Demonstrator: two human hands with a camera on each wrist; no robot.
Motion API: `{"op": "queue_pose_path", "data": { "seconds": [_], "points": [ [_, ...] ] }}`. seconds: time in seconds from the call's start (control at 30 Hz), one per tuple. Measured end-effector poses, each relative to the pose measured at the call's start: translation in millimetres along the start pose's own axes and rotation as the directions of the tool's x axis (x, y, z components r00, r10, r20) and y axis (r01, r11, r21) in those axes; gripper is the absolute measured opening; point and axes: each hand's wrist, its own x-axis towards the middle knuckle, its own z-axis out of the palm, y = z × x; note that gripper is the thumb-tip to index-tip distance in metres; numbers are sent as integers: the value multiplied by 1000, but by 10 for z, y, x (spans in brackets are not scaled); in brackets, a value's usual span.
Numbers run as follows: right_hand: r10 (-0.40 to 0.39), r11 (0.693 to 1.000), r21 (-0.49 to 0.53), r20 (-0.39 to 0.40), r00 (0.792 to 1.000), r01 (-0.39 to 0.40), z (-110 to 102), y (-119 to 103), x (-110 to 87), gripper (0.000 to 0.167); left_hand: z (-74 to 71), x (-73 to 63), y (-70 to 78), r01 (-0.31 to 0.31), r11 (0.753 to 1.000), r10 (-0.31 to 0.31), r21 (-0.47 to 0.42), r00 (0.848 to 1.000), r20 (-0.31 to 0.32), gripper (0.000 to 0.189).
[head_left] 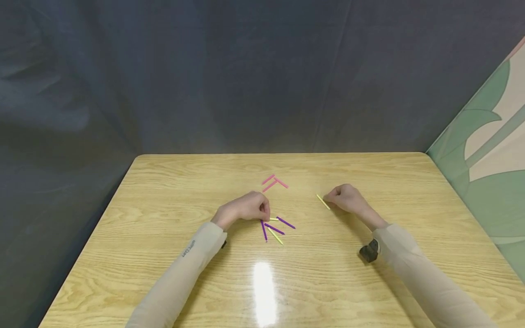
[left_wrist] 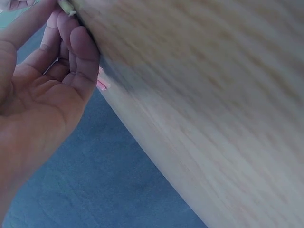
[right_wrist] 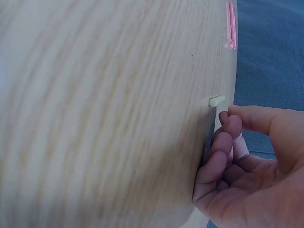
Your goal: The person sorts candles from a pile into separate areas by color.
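Note:
With thumb and fingertips, my left hand (head_left: 251,207) pinches a short yellow stick (head_left: 274,219) low over the table; in the left wrist view the stick (left_wrist: 69,8) has a small pale nub at its end. Several purple sticks (head_left: 274,228) and another yellow stick (head_left: 275,236) lie by that hand. My right hand (head_left: 346,197) is beside a slanted yellow stick (head_left: 321,201). In the right wrist view this stick (right_wrist: 217,100) lies on the wood just off the thumb tip, and the loosely curled fingers (right_wrist: 221,142) hold nothing.
Three pink sticks (head_left: 275,181) lie on the wood-grain table (head_left: 184,187) beyond the hands. A dark curtain (head_left: 246,77) hangs behind and at the left. At the right is a panel with green leaf shapes (head_left: 492,214).

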Motion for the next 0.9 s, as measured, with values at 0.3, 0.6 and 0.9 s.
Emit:
{"op": "queue_pose_path", "data": {
  "seconds": [0.3,0.6,0.9],
  "points": [
    [10,999,32,5,1000,-11,1,15,-7,23,11,0,-5,23,1000,-23,11,1000,0,5],
    [-23,999,31,2,1000,23,7,11,-35,22,17,6,-9,24,999,-23,23,1000,-1,5],
    [-11,999,38,0,1000,11,-8,14,-24,23,-13,-11,19,40,999,-40,-17,999,2,5]
  ]
}}
